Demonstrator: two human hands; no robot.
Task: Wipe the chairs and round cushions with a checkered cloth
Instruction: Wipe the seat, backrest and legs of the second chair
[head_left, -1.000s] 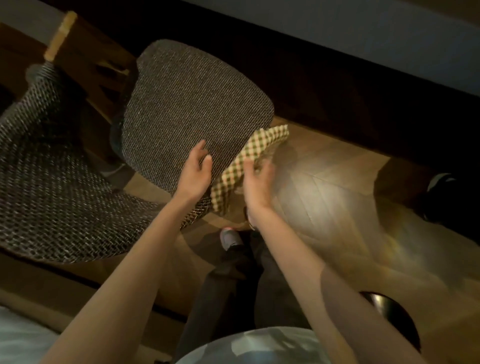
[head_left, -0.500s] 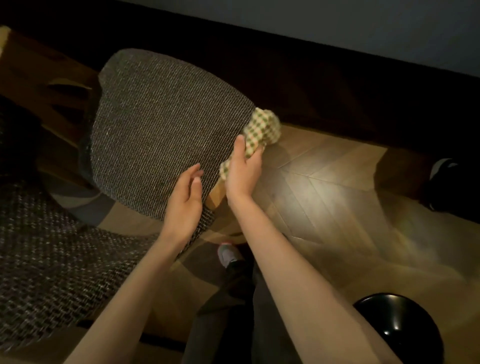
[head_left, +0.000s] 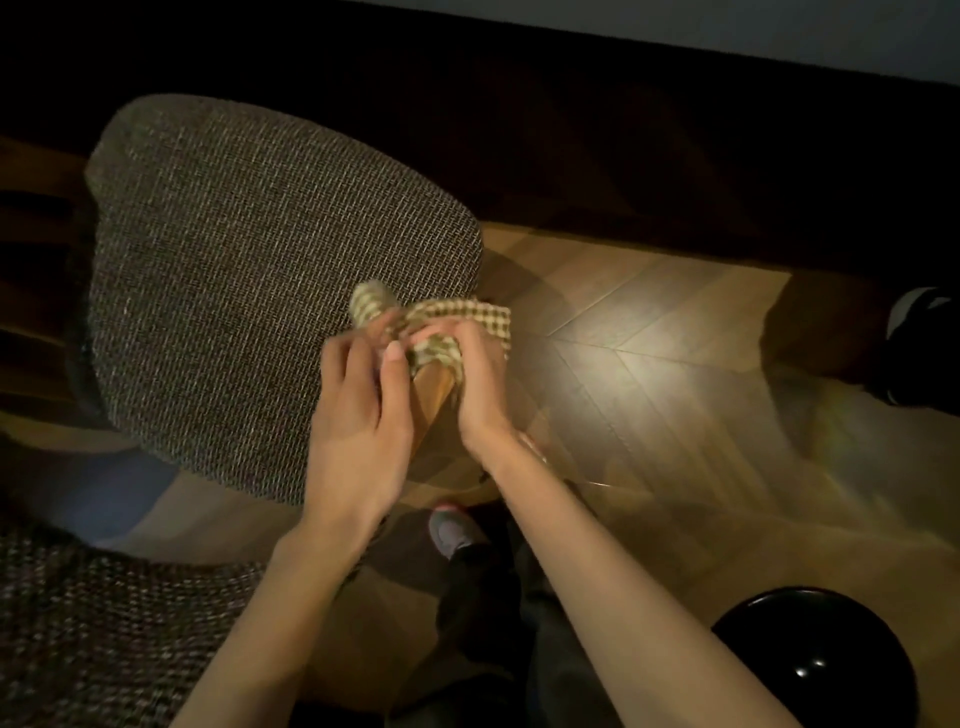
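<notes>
While the left hand (head_left: 358, 405) and right hand (head_left: 480, 379) bunch the checkered cloth (head_left: 452, 317) at the round cushion's (head_left: 249, 291) near right edge, fingers (head_left: 393, 364) pinching its folds, wiping appears mid-course; the woven seat (head_left: 78, 623) at near left is judged outstanding.

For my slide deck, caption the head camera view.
Left hand and right hand grip a bunched checkered cloth at a woven cushion's edge.

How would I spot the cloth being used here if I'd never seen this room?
Find the big grey-brown woven round cushion at upper left. At its right edge, the left hand and right hand grip a small bunched cloth. Alone here, it bears green-and-cream checks.
</notes>
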